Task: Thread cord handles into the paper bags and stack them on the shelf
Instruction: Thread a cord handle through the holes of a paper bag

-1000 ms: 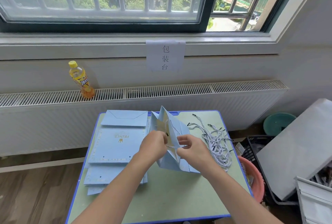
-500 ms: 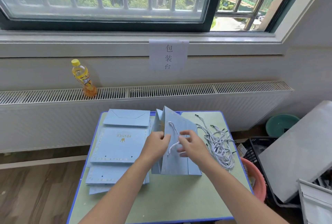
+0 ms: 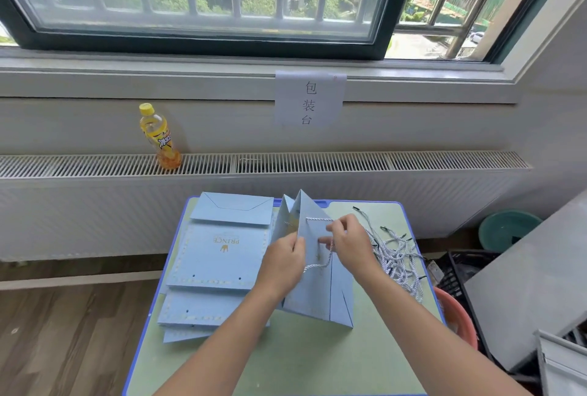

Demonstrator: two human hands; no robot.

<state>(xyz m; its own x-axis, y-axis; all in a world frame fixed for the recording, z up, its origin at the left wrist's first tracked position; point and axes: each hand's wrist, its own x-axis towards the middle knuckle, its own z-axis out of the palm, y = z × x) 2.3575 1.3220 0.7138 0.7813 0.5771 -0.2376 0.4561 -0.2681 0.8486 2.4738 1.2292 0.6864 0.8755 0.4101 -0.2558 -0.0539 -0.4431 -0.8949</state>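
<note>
A light blue paper bag (image 3: 313,294) stands half unfolded in the middle of the small green table (image 3: 286,360). My left hand (image 3: 282,263) grips its upper left edge. My right hand (image 3: 351,244) pinches a white-and-grey cord handle (image 3: 317,265) against the bag's face; the cord runs along the top and hangs in a loop below. A stack of flat blue bags (image 3: 219,256) lies to the left. A heap of loose cords (image 3: 397,256) lies to the right.
An orange drink bottle (image 3: 160,138) stands on the radiator cover (image 3: 349,162) under the window. A pink tub (image 3: 457,316), a black crate (image 3: 457,271) and a grey board (image 3: 533,275) crowd the right side. A teal basin (image 3: 505,228) sits behind them. Wooden floor lies to the left.
The bag has been turned so its broad face points at me. My right hand has moved up and right, drawing the cord out across the bag's top.
</note>
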